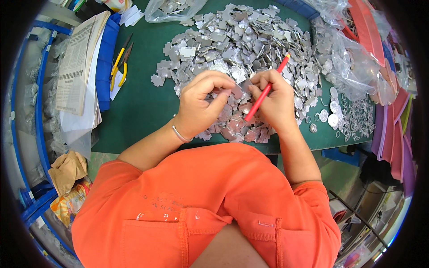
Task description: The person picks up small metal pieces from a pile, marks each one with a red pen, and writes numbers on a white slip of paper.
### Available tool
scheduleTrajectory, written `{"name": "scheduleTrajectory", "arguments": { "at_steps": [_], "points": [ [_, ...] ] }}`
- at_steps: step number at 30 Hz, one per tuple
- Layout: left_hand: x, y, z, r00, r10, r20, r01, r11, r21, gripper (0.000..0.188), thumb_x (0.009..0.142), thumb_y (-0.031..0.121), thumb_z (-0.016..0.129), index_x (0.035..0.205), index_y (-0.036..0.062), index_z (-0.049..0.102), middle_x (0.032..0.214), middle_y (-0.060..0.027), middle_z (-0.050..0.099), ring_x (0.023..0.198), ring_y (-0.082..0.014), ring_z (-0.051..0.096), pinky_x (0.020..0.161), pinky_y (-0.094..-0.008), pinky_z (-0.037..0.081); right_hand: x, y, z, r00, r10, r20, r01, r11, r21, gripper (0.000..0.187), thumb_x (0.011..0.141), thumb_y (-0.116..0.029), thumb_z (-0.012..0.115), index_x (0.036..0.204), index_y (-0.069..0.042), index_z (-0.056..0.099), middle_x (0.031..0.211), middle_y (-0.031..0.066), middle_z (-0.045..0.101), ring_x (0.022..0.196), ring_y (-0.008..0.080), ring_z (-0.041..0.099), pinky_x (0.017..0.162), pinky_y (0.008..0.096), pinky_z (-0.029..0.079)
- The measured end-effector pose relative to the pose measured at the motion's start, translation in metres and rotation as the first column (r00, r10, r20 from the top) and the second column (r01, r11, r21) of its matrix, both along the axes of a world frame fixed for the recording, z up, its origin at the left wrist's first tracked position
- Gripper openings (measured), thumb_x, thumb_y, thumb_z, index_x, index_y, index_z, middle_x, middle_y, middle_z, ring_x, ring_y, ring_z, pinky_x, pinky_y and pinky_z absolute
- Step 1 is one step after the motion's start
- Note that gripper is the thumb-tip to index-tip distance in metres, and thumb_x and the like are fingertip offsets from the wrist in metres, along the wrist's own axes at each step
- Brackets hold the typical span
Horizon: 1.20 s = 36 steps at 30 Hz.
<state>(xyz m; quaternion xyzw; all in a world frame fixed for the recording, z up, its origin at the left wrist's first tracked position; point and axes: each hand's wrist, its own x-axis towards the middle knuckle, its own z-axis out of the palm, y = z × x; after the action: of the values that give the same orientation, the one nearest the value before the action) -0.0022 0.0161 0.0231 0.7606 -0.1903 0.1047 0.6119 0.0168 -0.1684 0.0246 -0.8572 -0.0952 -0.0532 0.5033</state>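
Note:
A heap of flat, silver-grey metal pieces (241, 38) covers the middle of a green table (134, 116). My left hand (203, 100), with a metal bangle (180, 133) at the wrist, is over the near part of the heap. Its thumb and forefinger are pinched together; whatever lies between them is too small to make out. To its right, my right hand (277, 100) is closed around a red pen (266, 96), which slants down toward the left. Metal pieces lie close to its fingertips, and whether it grips one too I cannot tell.
Yellow-handled pliers (117, 69) lie left of the heap, beside newspapers (79, 67) and a blue bin (103, 85). Clear plastic bags (348, 71) stand at the right. Metal rings (357, 118) and round discs (333, 119) are spread near the right edge. A blue rack (40, 102) borders the far left.

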Motion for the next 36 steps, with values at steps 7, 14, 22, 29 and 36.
{"name": "scheduleTrajectory", "arguments": {
  "at_steps": [7,14,22,29,36],
  "points": [
    [0.017,-0.002,0.004,0.982,0.028,0.189,-0.11,0.893,0.436,0.037,0.073,0.016,0.069,0.106,0.0013,0.059,0.108,-0.0137,0.056,0.099,-0.0322,0.052,0.087,-0.0368,0.041,0.018,-0.013,0.037,0.761,-0.015,0.649,-0.017,0.999,0.044,0.034,0.064,0.012,0.069,0.069,-0.006,0.04,0.079,0.0132,0.063,0.066,0.0216,0.058,0.059,0.0278,0.047],
    [0.035,-0.025,0.011,0.99,-0.005,0.14,-0.084,0.78,0.621,0.034,0.07,0.014,0.07,0.099,0.0003,0.058,0.102,-0.0122,0.053,0.093,-0.0308,0.052,0.079,-0.0375,0.045,0.164,-0.059,0.121,0.096,-0.031,0.995,0.271,0.962,0.004,0.023,0.069,0.008,0.067,0.072,-0.003,0.047,0.077,0.0095,0.063,0.068,0.0225,0.057,0.059,0.0308,0.047],
    [0.034,-0.014,0.003,0.988,0.052,0.145,-0.127,0.804,0.581,0.034,0.065,0.012,0.072,0.093,0.0018,0.056,0.094,-0.0127,0.05,0.091,-0.0322,0.051,0.077,-0.0394,0.044,0.152,-0.042,0.079,0.931,-0.008,0.365,-0.04,0.991,0.126,0.015,0.079,0.0,0.063,0.074,-0.001,0.049,0.078,0.0049,0.062,0.073,0.0097,0.055,0.065,0.0223,0.046],
    [0.029,-0.011,0.001,0.998,0.008,0.062,-0.023,0.968,0.25,0.031,0.067,0.003,0.072,0.095,0.0023,0.058,0.084,-0.0077,0.06,0.073,-0.0174,0.057,0.065,-0.0285,0.048,0.03,-0.006,0.02,0.936,0.352,0.015,-0.352,0.933,0.068,0.023,0.073,0.001,0.069,0.073,-0.002,0.047,0.086,0.0096,0.064,0.074,0.0153,0.06,0.066,0.0276,0.049],
    [0.013,-0.005,0.011,0.997,0.065,-0.043,-0.061,0.995,0.082,0.032,0.069,0.005,0.074,0.097,0.0023,0.059,0.089,-0.0063,0.059,0.074,-0.0125,0.061,0.06,-0.0216,0.049,0.002,0.001,0.003,0.93,0.149,0.337,-0.23,0.949,0.215,0.03,0.068,0.009,0.071,0.068,-0.004,0.044,0.079,0.0121,0.063,0.063,0.0159,0.058,0.052,0.0253,0.047]
  ]
}}
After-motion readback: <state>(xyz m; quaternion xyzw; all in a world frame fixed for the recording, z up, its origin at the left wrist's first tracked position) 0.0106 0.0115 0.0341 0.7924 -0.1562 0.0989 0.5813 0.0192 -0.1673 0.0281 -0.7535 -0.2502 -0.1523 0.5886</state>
